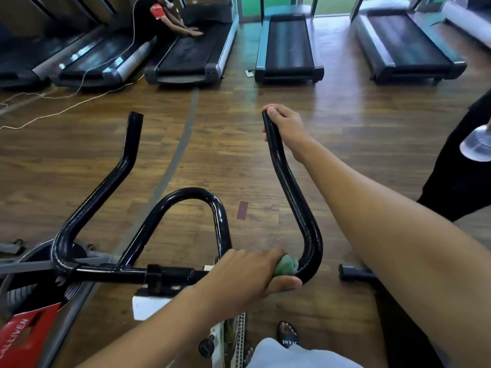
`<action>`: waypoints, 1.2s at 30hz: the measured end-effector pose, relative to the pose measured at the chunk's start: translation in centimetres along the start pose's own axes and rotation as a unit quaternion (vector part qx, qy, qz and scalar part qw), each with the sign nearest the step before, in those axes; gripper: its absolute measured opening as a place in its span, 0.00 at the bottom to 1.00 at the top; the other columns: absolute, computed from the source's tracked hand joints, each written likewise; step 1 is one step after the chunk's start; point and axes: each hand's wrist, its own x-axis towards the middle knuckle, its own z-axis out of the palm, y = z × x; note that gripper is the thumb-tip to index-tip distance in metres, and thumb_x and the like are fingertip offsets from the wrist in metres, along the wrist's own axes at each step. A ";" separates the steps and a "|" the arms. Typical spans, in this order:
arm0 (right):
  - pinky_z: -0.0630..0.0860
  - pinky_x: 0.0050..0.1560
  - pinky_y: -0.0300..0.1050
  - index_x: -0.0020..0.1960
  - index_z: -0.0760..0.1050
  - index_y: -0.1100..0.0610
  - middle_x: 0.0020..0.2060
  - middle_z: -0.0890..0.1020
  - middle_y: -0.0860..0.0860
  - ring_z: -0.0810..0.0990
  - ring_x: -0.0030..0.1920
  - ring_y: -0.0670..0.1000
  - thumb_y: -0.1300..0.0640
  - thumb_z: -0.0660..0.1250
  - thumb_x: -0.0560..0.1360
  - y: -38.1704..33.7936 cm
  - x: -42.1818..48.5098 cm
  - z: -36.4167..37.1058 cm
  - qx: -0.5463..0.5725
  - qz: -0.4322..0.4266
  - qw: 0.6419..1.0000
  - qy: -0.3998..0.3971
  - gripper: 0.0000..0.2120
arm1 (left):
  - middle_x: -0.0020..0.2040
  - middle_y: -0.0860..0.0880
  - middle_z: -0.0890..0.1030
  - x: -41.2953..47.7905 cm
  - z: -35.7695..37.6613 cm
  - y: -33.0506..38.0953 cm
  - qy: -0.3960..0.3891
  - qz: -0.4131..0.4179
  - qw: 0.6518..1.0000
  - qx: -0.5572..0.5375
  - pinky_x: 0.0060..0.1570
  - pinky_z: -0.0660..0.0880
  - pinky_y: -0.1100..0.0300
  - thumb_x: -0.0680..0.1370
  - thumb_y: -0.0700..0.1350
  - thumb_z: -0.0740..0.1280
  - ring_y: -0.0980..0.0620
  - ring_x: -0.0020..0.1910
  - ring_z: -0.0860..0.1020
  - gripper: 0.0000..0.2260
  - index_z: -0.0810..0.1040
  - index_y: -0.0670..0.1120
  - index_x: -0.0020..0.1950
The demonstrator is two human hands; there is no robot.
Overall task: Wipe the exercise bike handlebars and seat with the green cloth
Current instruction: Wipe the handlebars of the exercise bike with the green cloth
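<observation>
Hiding most of the cloth (286, 265), the left hand (247, 274) grips it against the handlebar (289, 192); right hand (285, 127) clasps the bar's tip. Wooden floor (345, 115), treadmills (288, 46) beyond.

The black handlebars (292, 187) are spreading out in glossy curved tubing, two long horns angling forward and a rounded centre loop rising between them from the crossbar. The green cloth (287, 264) is sitting bunched up against the lower bend of the right horn, only a small crumpled patch showing, and it's probably touching the tube there. The seat is staying out of view.
</observation>
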 end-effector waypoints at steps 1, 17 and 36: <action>0.81 0.52 0.50 0.62 0.77 0.55 0.46 0.79 0.54 0.79 0.43 0.51 0.56 0.59 0.85 0.2 0.2 -0.1 -0.004 0.002 1.000 0.011 0.11 | 0.49 0.49 0.82 0.2 0.2 0.3 0.016 -0.002 1.000 0.009 0.39 0.71 0.52 0.76 0.72 0.44 0.44 0.45 0.80 0.31 0.69 0.51 0.63; 0.76 0.53 0.43 0.59 0.80 0.55 0.51 0.84 0.51 0.82 0.49 0.47 0.44 0.60 0.83 -0.3 -15.5 4.8 0.124 0.047 0.991 -0.032 0.18 | 0.51 0.43 0.86 1.4 -5.3 -3.0 0.228 -0.211 0.608 -0.731 0.49 0.82 0.47 0.78 0.68 0.56 0.45 0.49 0.85 0.30 0.80 0.45 0.60; 0.82 0.53 0.57 0.56 0.75 0.53 0.55 0.84 0.59 0.84 0.45 0.55 0.55 0.64 0.82 -1.1 -21.1 10.0 0.163 0.048 0.983 0.075 0.04 | 0.59 0.49 0.77 -3.6 -9.7 -10.9 0.287 -0.209 0.852 -0.384 0.59 0.74 0.51 0.72 0.68 0.64 0.49 0.60 0.76 0.15 0.79 0.60 0.50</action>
